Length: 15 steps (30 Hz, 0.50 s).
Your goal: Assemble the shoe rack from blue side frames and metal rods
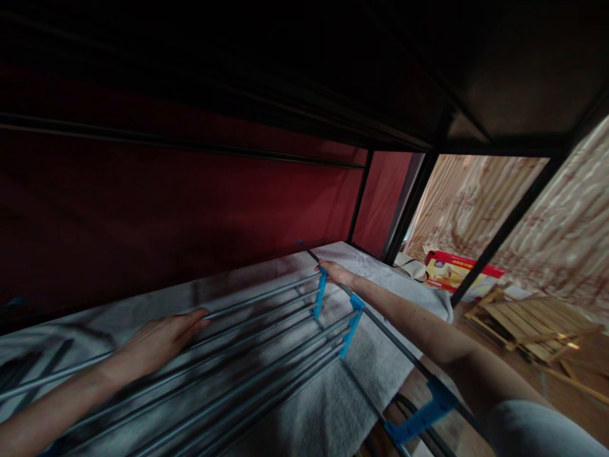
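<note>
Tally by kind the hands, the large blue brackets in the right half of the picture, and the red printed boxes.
2 hands: left hand and right hand
3 large blue brackets: upper bracket, middle bracket and lower bracket
1 red printed box
Total: 6

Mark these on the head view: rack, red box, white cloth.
Rack (351, 327): head view, on one of its blue brackets.
Red box (447, 273): head view, on its printed front.
White cloth (318, 407): head view, on a bare part in front of the rods.
</note>
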{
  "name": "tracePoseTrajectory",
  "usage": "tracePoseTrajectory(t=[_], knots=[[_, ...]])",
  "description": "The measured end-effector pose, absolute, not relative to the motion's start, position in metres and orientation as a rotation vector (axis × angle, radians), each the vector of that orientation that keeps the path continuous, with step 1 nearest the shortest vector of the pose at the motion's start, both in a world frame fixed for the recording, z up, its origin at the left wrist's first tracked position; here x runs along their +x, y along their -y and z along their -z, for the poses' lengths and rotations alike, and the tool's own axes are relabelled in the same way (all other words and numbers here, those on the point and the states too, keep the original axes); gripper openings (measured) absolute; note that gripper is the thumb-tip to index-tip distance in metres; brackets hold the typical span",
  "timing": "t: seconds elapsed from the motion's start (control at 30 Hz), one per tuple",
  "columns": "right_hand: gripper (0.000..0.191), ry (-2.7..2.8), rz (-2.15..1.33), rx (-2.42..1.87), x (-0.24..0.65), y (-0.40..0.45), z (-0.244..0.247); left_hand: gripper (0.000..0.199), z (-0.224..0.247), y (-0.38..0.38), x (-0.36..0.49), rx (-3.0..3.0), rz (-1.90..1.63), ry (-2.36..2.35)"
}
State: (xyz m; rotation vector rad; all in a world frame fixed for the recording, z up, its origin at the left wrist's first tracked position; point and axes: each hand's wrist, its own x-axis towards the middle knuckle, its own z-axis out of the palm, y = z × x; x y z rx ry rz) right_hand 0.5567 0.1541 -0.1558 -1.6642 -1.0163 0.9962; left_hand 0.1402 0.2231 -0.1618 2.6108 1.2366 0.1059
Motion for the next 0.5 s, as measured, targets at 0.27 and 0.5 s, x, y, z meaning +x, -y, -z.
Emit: tracePoseTrajectory(t=[0.27, 0.5], knots=[[0.034, 1.012, -1.011, -1.677, 0.5520, -0.1513, 0.1495, 0.060, 0.1606, -0.2222, 0.1387, 2.580, -0.093, -1.226], [0.034, 1.027, -1.020, -1.680, 0.5493, -0.1488, 0.1461, 0.057, 0.1586, -0.2169, 0.1407, 2.627, -0.100, -1.242]])
